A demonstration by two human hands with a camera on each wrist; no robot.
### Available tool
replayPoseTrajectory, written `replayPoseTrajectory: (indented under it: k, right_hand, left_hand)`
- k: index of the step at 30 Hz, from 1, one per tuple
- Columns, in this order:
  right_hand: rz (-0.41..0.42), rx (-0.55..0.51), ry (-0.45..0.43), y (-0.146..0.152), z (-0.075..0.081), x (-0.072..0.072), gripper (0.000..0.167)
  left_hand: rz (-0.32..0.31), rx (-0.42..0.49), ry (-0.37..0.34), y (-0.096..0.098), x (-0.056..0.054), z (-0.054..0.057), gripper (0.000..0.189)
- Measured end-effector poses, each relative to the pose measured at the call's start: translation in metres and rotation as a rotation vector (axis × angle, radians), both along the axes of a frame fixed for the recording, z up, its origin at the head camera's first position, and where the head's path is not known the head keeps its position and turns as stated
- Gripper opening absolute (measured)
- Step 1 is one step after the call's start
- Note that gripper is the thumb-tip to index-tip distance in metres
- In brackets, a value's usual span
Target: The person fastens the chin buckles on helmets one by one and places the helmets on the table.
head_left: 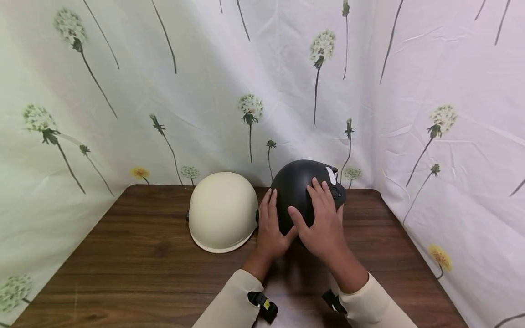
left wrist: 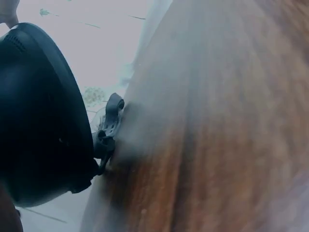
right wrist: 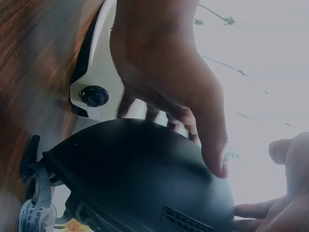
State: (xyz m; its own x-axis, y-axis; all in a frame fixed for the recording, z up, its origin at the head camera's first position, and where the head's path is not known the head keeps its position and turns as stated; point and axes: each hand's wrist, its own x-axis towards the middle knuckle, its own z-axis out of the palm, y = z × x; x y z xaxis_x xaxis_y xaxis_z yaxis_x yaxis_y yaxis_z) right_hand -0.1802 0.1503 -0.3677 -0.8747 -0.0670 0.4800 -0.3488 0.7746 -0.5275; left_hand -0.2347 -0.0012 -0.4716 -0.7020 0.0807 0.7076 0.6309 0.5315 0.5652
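Note:
A black helmet (head_left: 293, 187) sits tilted at the back right, its dome toward me. My left hand (head_left: 272, 230) lies along its left side, fingers fairly straight. The right hand (head_left: 324, 221) rests spread on its front and right side, near a white patch (head_left: 331, 176) and a round side fitting. In the left wrist view, a strap fitting (left wrist: 111, 121) hangs below the helmet's rim, close to the tabletop. The right wrist view shows the left hand's thumb (right wrist: 215, 154) on the dome. Whether the helmet touches the table is hidden.
A cream helmet (head_left: 223, 212) stands dome up on the brown wooden table (head_left: 164, 273), just left of the black one. Directly behind the table hangs a white sheet (head_left: 197, 91) printed with dandelions, which also runs along both sides.

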Motion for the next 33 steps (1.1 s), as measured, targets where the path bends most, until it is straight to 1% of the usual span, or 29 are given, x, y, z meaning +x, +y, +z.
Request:
replayPoseTrajectory:
  k: [3, 5, 8, 12, 14, 17, 20, 23, 26, 29, 31, 33]
  right_hand:
    - [0.0, 0.0, 0.006, 0.0, 0.001, 0.0, 0.077]
    - [0.0, 0.003, 0.011, 0.0, 0.002, 0.001, 0.076]
    - [0.01, 0.007, 0.016, -0.002, 0.003, 0.002, 0.076]
    - [0.022, 0.005, 0.019, -0.006, 0.003, 0.004, 0.076]
    - [0.021, 0.001, 0.021, -0.007, 0.002, 0.006, 0.075]
    - [0.025, -0.009, 0.029, -0.009, 0.001, 0.008, 0.074]
    - [0.043, -0.031, 0.048, -0.01, -0.001, 0.008, 0.074]
    - [0.074, -0.081, 0.078, -0.009, -0.001, 0.008, 0.074]
    - [0.092, -0.147, 0.114, -0.007, -0.001, 0.007, 0.074]
    - [0.085, -0.195, 0.141, -0.005, 0.0, 0.006, 0.075]
    - [0.084, -0.211, 0.145, -0.004, 0.001, 0.006, 0.076]
    - [0.092, -0.219, 0.131, -0.003, 0.003, 0.006, 0.077]
  left_hand:
    - [0.017, -0.03, 0.058, 0.0, -0.001, 0.006, 0.104]
    - [0.019, -0.052, 0.072, -0.002, -0.002, 0.013, 0.104]
    - [0.006, -0.094, 0.053, -0.005, -0.001, 0.024, 0.105]
    - [-0.018, -0.139, 0.002, -0.01, 0.002, 0.038, 0.104]
    - [-0.032, -0.146, -0.015, -0.012, 0.003, 0.044, 0.105]
    - [-0.035, -0.161, -0.031, -0.013, 0.005, 0.05, 0.11]
    - [-0.022, -0.181, -0.053, -0.012, 0.007, 0.054, 0.112]
    - [-0.01, -0.184, -0.087, -0.012, 0.008, 0.054, 0.11]
    - [-0.011, -0.167, -0.139, -0.012, 0.008, 0.053, 0.109]
    - [-0.011, -0.152, -0.203, -0.013, 0.007, 0.052, 0.108]
    - [-0.01, -0.148, -0.233, -0.013, 0.007, 0.051, 0.107]
    - [-0.014, -0.148, -0.234, -0.013, 0.006, 0.05, 0.108]
